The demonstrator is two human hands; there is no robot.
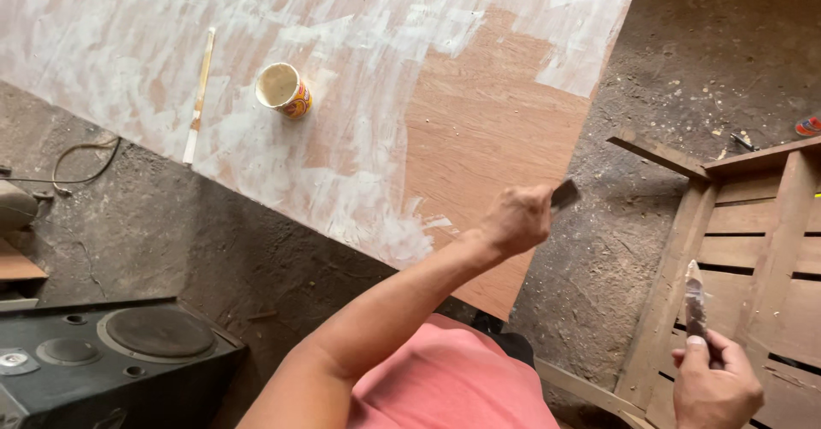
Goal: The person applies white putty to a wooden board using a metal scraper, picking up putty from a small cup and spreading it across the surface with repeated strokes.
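Over the near edge of the large brown plywood sheet [487, 130], partly coated with white filler, the left hand [516, 219] is closed around a dark flat scraper [564, 194] whose blade projects past the knuckles. Off the sheet, above the slatted wooden frame [753, 249], the right hand [714, 386] is clamped on the handle of a narrow putty knife [694, 305], blade pointing up. Toward the sheet's far left area, a small open can of pale filler [283, 90] lies tilted, near a thin wooden stick [199, 95]. A black speaker cabinet [111, 356] stands on the dirt floor [599, 258].
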